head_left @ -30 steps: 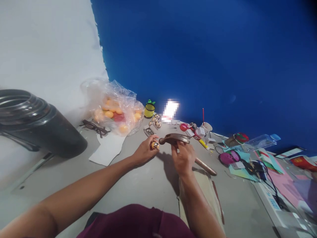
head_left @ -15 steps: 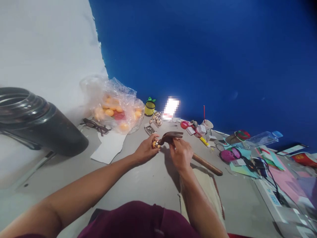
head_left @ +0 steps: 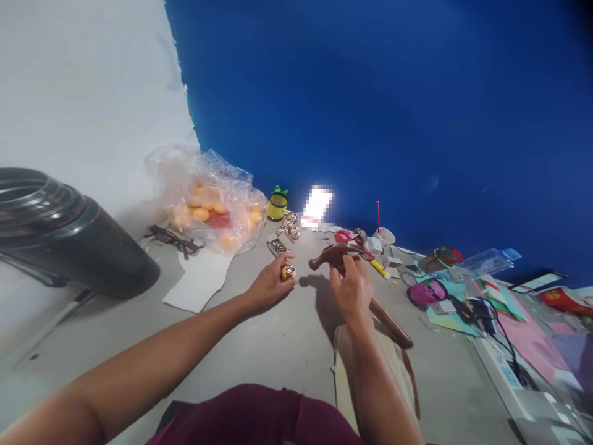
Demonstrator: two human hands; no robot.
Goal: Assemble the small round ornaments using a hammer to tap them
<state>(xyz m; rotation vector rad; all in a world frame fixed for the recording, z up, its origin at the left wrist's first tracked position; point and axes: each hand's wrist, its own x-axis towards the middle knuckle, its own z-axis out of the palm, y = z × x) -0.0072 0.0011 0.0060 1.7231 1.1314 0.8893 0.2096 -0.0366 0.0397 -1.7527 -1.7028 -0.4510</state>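
My left hand is closed round a small orange ball dotted with shiny metal studs, held above the grey table. To its right, my right hand grips a claw hammer close under its brown metal head. The wooden handle slants down to the right behind the wrist. A gap separates the hammer's striking face from the ball. Just beyond my left hand lies a small open box of shiny bits, too small to name. Several studded balls sit behind that box.
A clear plastic bag of orange balls stands at the back left, with glasses and white paper in front. A large dark flask is at the left. Cloth lies under my right forearm; a plastic bottle lies at the right.
The hammer head has moved right, away from the studded ball it was against, and has turned slightly in my right hand. My left hand still holds the ball in nearly the same place.
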